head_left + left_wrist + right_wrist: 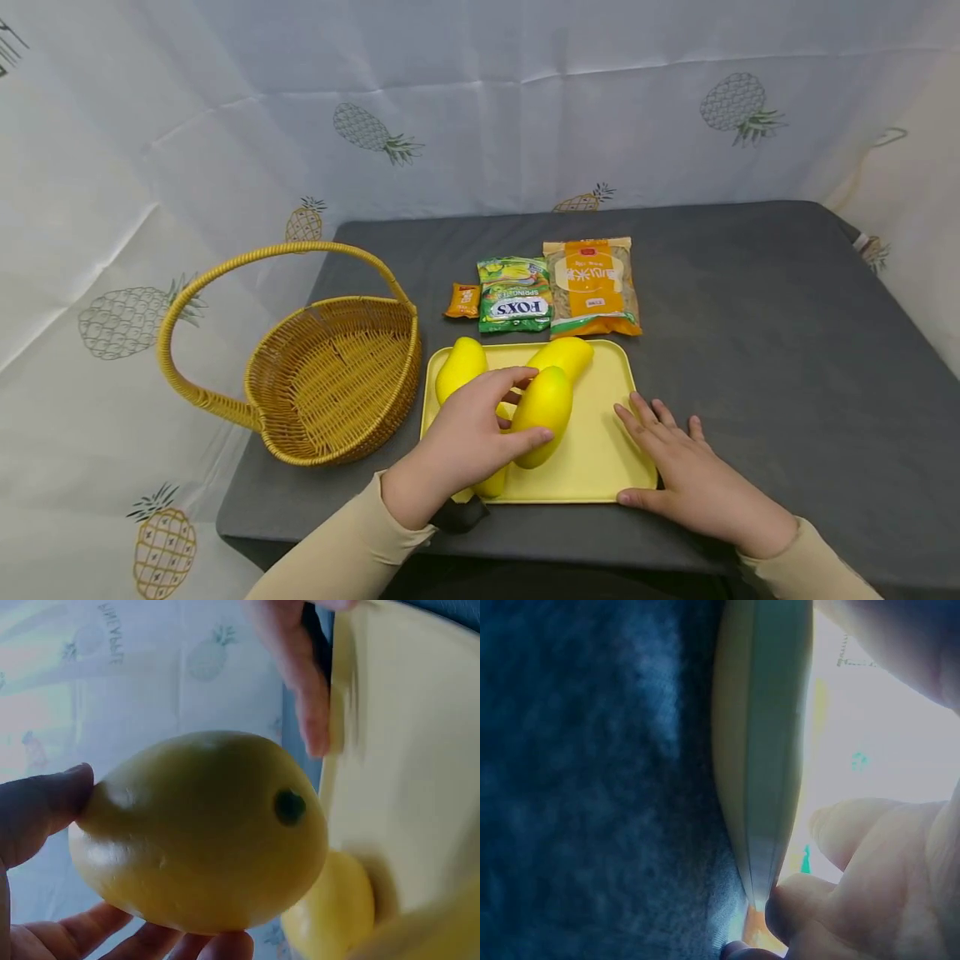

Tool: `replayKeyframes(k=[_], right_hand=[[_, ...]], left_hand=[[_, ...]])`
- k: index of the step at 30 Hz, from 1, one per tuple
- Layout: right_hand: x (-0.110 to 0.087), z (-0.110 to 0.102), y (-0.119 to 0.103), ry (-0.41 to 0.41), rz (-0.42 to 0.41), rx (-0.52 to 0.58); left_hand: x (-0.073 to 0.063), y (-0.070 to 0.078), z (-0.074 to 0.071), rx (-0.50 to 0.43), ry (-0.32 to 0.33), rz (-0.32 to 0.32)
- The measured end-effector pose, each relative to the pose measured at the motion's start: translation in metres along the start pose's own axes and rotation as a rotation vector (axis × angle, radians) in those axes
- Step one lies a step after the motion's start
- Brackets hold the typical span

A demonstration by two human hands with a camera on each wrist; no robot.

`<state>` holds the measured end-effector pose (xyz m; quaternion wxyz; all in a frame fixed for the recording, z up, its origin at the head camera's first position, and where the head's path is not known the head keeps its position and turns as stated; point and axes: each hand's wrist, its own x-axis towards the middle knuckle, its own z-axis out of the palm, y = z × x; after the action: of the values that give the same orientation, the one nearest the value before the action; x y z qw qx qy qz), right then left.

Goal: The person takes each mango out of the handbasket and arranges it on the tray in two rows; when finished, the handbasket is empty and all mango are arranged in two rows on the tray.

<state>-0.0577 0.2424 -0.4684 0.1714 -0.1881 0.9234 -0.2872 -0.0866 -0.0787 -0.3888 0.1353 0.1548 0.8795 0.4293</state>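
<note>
My left hand [480,421] grips a yellow mango [543,417] over the tray, thumb on one side and fingers on the other; its dark stem spot faces the left wrist camera. Under it lies a pale yellow rectangular tray [600,450]. Three more mangoes are on the tray: one at the back left [459,367], one at the back [572,357], and one at the front left [491,484], partly hidden by my left hand. My right hand [693,479] is at the tray's right edge, its fingers extended, holding nothing.
A woven basket [408,379] with a tall arched handle stands left of the tray. Behind the tray lie a small orange packet [463,301], a green Fox's candy bag [515,293] and a larger orange-and-clear bag [592,287]. Dark grey cloth covers the table [780,350].
</note>
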Motion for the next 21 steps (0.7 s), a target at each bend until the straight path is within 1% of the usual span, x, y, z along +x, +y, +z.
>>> replayKeyframes(k=[4,8,11,17,21], right_hand=[[0.0,0.0,-0.001,0.002,0.002,-0.002],[0.0,-0.001,-0.002,0.006,0.002,-0.005],[0.001,-0.002,-0.002,0.006,0.003,-0.009],[0.001,-0.002,-0.001,0.004,0.006,-0.024],[0.001,-0.001,0.0,0.001,0.008,-0.027]], left_hand=[[0.005,0.005,0.013,0.08,-0.021,-0.027],[0.011,0.01,0.024,0.182,-0.048,-0.044],[0.017,0.013,0.032,0.238,-0.07,-0.052],[0.026,0.013,0.047,0.286,-0.099,-0.061],[0.029,0.013,0.055,0.305,-0.117,-0.063]])
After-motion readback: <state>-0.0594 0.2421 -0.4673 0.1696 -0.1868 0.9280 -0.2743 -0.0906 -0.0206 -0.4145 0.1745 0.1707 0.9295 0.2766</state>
